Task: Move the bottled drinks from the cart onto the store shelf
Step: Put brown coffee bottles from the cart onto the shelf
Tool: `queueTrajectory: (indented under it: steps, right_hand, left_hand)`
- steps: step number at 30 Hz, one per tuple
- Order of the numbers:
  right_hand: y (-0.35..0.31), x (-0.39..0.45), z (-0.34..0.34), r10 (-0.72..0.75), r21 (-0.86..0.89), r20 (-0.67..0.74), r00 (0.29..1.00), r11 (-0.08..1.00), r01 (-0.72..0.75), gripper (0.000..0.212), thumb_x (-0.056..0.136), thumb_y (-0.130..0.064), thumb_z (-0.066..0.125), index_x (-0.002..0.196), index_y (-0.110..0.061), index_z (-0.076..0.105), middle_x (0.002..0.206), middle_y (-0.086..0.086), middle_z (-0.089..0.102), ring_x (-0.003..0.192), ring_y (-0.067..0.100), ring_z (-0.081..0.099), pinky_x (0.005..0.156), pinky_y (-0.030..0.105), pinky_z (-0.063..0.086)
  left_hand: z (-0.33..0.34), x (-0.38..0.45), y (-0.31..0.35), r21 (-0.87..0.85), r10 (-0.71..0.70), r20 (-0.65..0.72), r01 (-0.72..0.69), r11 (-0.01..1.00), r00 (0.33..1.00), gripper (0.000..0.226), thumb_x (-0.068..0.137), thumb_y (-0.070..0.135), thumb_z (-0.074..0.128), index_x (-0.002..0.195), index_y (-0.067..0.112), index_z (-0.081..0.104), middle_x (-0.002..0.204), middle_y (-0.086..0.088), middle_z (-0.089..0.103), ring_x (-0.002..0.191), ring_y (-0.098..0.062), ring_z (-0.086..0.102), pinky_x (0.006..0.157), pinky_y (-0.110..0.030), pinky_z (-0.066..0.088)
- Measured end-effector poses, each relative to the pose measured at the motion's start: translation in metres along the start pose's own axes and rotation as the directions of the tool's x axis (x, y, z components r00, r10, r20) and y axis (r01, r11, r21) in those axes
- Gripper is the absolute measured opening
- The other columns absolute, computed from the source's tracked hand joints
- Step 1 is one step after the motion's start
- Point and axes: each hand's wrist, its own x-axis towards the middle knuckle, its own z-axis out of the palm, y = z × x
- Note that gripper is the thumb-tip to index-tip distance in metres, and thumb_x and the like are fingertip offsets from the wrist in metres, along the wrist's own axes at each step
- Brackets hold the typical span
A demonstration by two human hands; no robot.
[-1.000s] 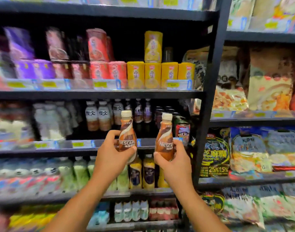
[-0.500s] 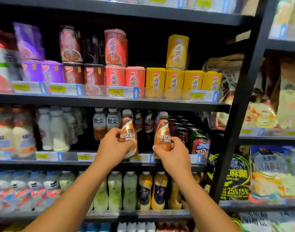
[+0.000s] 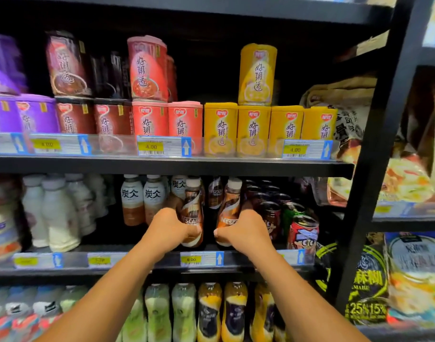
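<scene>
Two brown Nescafe bottles with cream caps stand side by side at the front of the middle shelf (image 3: 142, 264). My left hand (image 3: 170, 229) grips the left Nescafe bottle (image 3: 192, 206) low on its body. My right hand (image 3: 245, 230) grips the right Nescafe bottle (image 3: 230, 203) the same way. Both bottles are upright, their bases at or just above the shelf board. More Nescafe bottles (image 3: 215, 193) stand behind them. The cart is out of view.
White-labelled coffee bottles (image 3: 142, 198) stand left of my hands, dark cans and a red can (image 3: 302, 233) to the right. Milky white bottles (image 3: 58, 213) fill the left. Porridge cans (image 3: 253, 129) sit on the shelf above. A black upright (image 3: 374, 169) bounds the bay.
Both hands have carried the two bottles forward and down into the middle shelf, from in front of the shelf edge to standing among the other bottles. The view has moved closer.
</scene>
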Motion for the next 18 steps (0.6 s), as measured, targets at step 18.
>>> queueTrajectory:
  steps: [18]
  right_hand:
    - [-0.009,-0.002,0.017,0.021,-0.175,-0.006,1.0,0.984,-0.022,0.057,0.077,-0.066,0.082,0.089,-0.018,0.054,0.092,-0.001,0.061,0.086,0.023,0.063,0.067,0.037,0.052]
  left_hand:
    - [0.001,0.006,-0.01,0.224,0.067,0.076,-0.083,0.971,0.995,0.037,0.083,0.041,0.084,0.075,0.015,0.06,0.072,0.001,0.061,0.062,-0.012,0.055,0.049,-0.026,0.036]
